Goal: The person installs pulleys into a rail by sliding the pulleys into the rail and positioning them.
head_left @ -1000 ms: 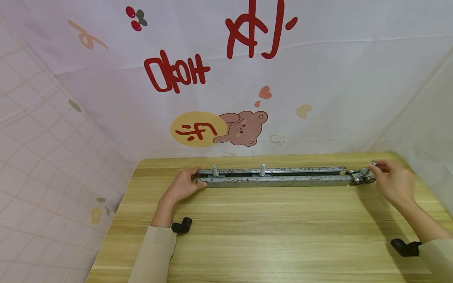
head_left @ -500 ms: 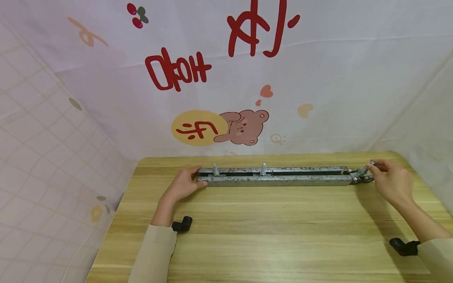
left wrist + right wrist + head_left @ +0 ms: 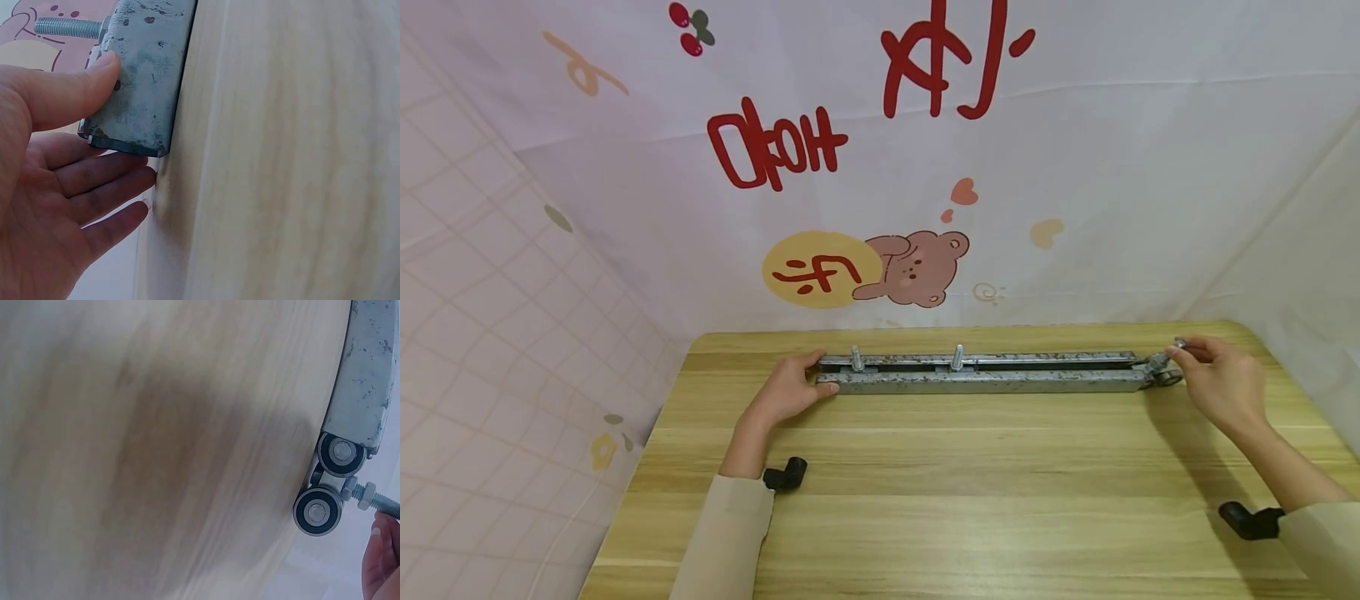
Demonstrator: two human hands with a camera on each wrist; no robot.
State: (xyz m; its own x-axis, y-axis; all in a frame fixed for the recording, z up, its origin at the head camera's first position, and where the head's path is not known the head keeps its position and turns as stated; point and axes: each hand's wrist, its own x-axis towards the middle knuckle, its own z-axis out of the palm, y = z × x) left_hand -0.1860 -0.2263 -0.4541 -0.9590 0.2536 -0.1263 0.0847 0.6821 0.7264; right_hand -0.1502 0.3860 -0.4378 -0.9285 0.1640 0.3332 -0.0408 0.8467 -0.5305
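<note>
A long grey metal rail (image 3: 992,382) with a slot along its top lies near the table's back edge. Two threaded bolts (image 3: 958,358) stand up out of the slot in its left half. My left hand (image 3: 786,389) grips the rail's left end, thumb on the near side, as the left wrist view also shows. At the right end, my right hand (image 3: 1225,382) pinches the bolt (image 3: 382,503) of a roller trolley (image 3: 317,511). In the right wrist view its leading wheels sit at the rail's mouth, while a trailing wheel is outside. The bolt leans toward my hand.
The wooden table (image 3: 962,492) stretches in front of the rail. Behind it hangs a white printed cloth (image 3: 1112,192), and pale cloth walls close in both sides. A black bracket (image 3: 786,474) sticks out from each wrist.
My right hand has moved left with the trolley, and its front wheels have gone into the rail's right end. The left hand and the rail stay in place.
</note>
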